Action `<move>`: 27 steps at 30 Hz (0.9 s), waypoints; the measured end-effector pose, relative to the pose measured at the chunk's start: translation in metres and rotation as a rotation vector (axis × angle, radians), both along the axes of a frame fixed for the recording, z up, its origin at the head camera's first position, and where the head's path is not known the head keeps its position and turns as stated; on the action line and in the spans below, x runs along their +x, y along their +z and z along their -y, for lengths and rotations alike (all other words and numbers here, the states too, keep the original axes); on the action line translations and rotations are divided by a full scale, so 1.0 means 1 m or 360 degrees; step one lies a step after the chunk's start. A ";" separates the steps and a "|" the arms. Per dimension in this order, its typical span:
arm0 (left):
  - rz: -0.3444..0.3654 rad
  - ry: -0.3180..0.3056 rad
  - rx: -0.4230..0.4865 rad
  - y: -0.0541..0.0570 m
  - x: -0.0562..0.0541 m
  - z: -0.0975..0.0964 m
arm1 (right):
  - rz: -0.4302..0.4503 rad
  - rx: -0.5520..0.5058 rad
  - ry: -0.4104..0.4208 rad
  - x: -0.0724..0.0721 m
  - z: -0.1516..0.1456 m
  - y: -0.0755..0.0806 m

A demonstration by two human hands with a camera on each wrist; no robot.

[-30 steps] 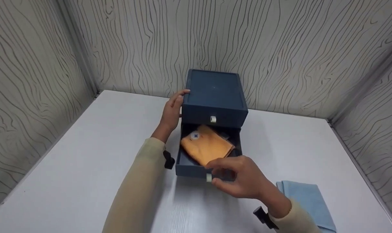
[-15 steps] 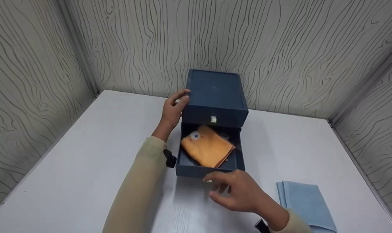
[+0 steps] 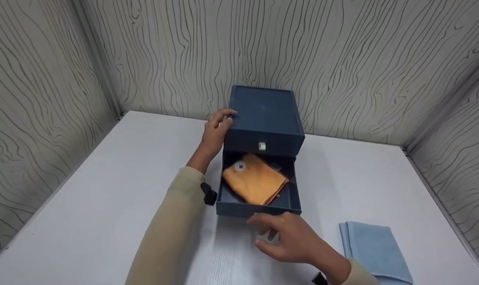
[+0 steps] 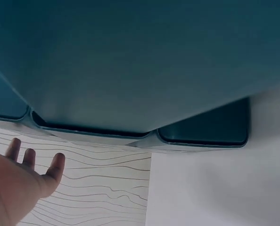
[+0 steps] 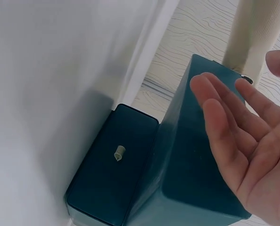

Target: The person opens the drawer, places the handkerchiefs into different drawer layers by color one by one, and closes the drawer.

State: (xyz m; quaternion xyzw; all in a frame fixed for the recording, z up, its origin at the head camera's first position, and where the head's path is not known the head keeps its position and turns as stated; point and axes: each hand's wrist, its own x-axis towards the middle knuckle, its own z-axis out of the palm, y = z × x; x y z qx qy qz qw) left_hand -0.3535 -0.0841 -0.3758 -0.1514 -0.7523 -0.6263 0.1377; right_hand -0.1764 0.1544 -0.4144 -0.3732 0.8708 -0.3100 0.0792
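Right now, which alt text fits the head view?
An orange cloth lies in the open lower drawer of a blue cabinet. Left hand is at the cabinet's edge, right hand near the drawer's front. A blue cloth lies at right.

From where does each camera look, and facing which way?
Head: on the head, facing forward and down at the cabinet and orange cloth; left hand, right hand, sleeves show.
Left wrist: worn there, facing the cabinet, close; left hand shows.
Right wrist: worn there, facing a drawer front; right hand, one sleeve show.
Both wrist views share the cabinet.
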 end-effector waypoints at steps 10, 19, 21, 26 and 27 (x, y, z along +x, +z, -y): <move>0.0052 -0.0174 0.0206 -0.003 -0.002 0.001 | 0.0036 0.0090 -0.0011 -0.005 0.001 -0.004; 0.0181 -0.0241 0.0236 0.015 0.012 0.004 | -0.0011 0.0107 -0.0016 -0.007 0.001 -0.006; 0.0160 -0.0213 0.0242 0.013 0.011 0.003 | -0.0004 0.0116 -0.0029 -0.007 0.002 -0.005; 0.0103 -0.0154 0.0266 -0.002 -0.002 0.001 | 0.0023 0.0133 -0.0052 -0.007 0.003 -0.004; 0.0096 -0.0149 0.0269 -0.003 -0.003 0.001 | 0.0025 0.0137 -0.0057 -0.007 0.003 -0.004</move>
